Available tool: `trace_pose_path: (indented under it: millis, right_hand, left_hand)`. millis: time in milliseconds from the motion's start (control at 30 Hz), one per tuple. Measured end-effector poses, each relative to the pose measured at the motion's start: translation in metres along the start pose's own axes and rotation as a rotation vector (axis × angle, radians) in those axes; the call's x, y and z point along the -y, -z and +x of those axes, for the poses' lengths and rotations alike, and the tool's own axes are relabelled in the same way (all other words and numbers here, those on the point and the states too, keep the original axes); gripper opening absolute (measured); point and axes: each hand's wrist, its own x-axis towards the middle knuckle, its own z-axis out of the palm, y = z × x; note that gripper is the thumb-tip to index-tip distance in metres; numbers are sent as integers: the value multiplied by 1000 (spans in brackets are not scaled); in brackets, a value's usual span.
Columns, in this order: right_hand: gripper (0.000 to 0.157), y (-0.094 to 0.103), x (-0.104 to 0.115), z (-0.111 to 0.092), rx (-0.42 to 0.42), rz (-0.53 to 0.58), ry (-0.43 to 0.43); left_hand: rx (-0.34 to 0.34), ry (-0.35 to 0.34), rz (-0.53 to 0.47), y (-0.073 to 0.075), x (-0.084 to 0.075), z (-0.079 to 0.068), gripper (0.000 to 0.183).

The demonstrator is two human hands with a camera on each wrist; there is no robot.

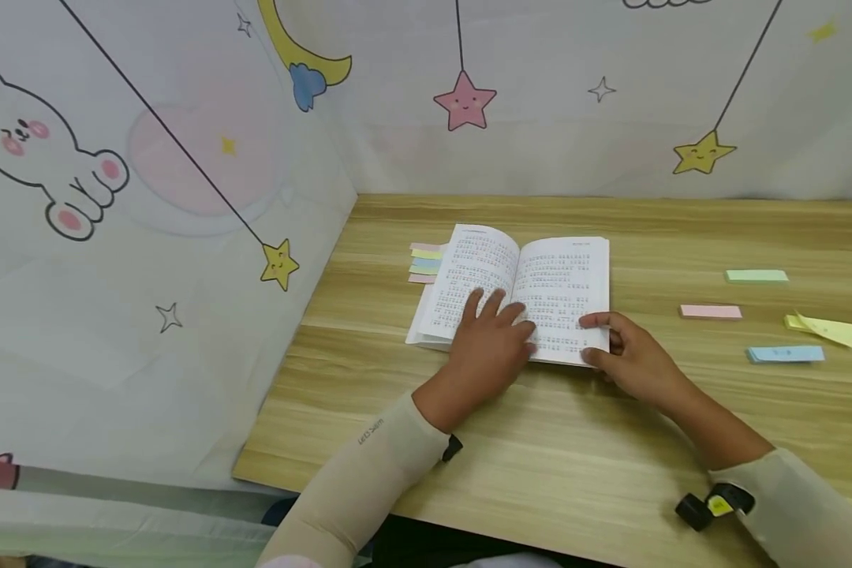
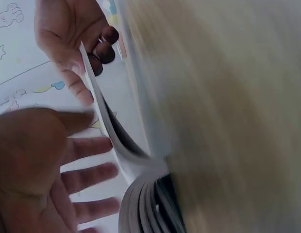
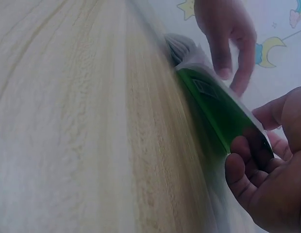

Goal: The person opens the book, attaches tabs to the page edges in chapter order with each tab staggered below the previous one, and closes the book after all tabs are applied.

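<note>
An open book (image 1: 564, 276) with printed pages lies on the wooden table, its right side raised in the right wrist view. Over the inner pages near the spine spreads my left hand (image 1: 488, 351), its fingers extended; in the left wrist view they reach alongside the pages. My right hand (image 1: 635, 359) grips the book's right edge, thumb on the page and other fingers curled beneath. The green back cover (image 3: 216, 109) shows above those fingers in the right wrist view. Colored index tabs (image 1: 425, 264) in pink, yellow, blue and green stick out from the book's left edge.
Right of the book lie sticky-tab pads: green (image 1: 756, 276), pink (image 1: 710, 312), blue (image 1: 785, 354), and yellow (image 1: 823, 328) with a lifted strip. A cartoon-printed white curtain (image 1: 539, 150) borders the table (image 1: 539, 418) at the back and left.
</note>
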Motion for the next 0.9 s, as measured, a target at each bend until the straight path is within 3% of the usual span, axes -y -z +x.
trace_pose_path:
  millis: [100,167,300,400,500,600,667,767,833,900]
  right_hand:
    - [45,-2,0,2,-13,-2,22]
    - [57,-4,1,3,-26,-7,18]
    - [83,-6,2,5,-61,-11,-37]
    - [82,-6,4,5,-77,-5,-68]
    - [62,-6,5,5,-70,-12,-58]
    - [45,-4,4,3,-45,-40,-45]
    - [41,-3,4,2,-30,-47,-42]
    - [45,-1,3,1,-2,-1,-39]
    - [49,-2,2,1,9,43,-38]
    - [50,-2,0,2,14,70,-32]
  left_hand:
    - [71,-39,-95,-3,-3,2,47]
    - [79,-56,-113,-5,-3,4,48]
    - [79,-66,-115,-9,-2,7,35]
    - [51,-20,-132,-9,0,9,26]
    - [-111,125,-99,-9,3,10,36]
    - [-317,302,21,-7,9,9,65]
    - [-384,341,107,-5,12,8,74]
    - [-306,215,120,-1,11,6,59]
    - [-165,95,37,-1,7,5,41]
    - [-17,14,-73,-1,3,4,33]
